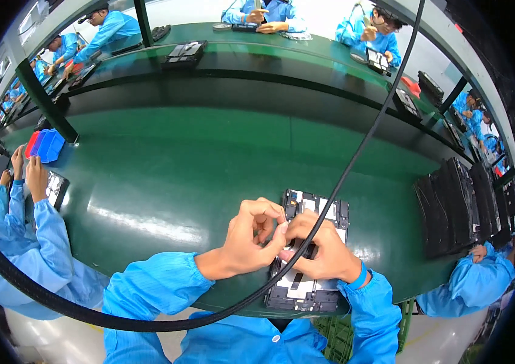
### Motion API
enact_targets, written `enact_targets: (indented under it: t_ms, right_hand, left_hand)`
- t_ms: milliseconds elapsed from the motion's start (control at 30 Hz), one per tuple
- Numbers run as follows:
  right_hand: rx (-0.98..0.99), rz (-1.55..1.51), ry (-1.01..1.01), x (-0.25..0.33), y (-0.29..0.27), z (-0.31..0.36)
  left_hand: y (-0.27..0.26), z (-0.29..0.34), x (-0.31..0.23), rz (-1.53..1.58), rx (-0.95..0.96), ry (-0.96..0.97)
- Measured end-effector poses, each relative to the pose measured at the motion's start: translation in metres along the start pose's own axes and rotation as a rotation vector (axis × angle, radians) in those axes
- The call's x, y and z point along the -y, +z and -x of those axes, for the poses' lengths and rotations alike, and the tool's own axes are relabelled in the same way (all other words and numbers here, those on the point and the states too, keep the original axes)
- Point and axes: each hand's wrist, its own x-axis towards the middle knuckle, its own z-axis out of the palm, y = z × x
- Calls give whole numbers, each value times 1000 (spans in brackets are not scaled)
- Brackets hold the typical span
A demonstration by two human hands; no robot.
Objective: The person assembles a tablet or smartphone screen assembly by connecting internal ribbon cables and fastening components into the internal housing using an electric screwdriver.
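An opened flat electronic device (pixel 297 291) with a black frame and silver-white panels lies on the green bench in front of me. Over its left edge, my left hand (pixel 252 236) is raised, thumb and index finger pinched together at the tips. My right hand (pixel 327 249) is above the middle of the device, fingers curled and thumb close to the left fingertips. Whatever the two pinches hold, if anything, is too small or hidden to make out. The right hand and a cable in front of it cover the device's middle.
A thick black cable (pixel 354 159) crosses the view in front of the bench (pixel 166 164). Black device housings (pixel 448 209) stand stacked at right. Red and blue bins (pixel 50 145) sit at far left, near a co-worker's hands (pixel 37 178). A raised shelf (pixel 239 57) spans the back; other people work beyond.
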Motion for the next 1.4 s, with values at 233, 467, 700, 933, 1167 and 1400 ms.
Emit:
enact_targets:
  t_ms: [233, 467, 700, 933, 1167, 1400]
  right_hand:
    - [192, -135, 159, -22, -20, 13]
    - [-10, -60, 265, -22, -4, 7]
    - [-93, -23, 246, -24, 2, 10]
    - [-122, -40, 208, -25, 2, 10]
    - [-151, -60, 224, -27, 2, 13]
    - [-122, -47, 235, -29, 1, 13]
  left_hand:
    - [-37, 8, -12, -186, 221, 145]
    - [-49, 6, -19, -439, 723, 600]
    - [-49, 3, -11, -455, 739, 659]
    - [-48, -2, -4, -426, 757, 717]
    - [-48, -21, 1, -469, 789, 775]
    - [-52, -25, 7, -568, 741, 816]
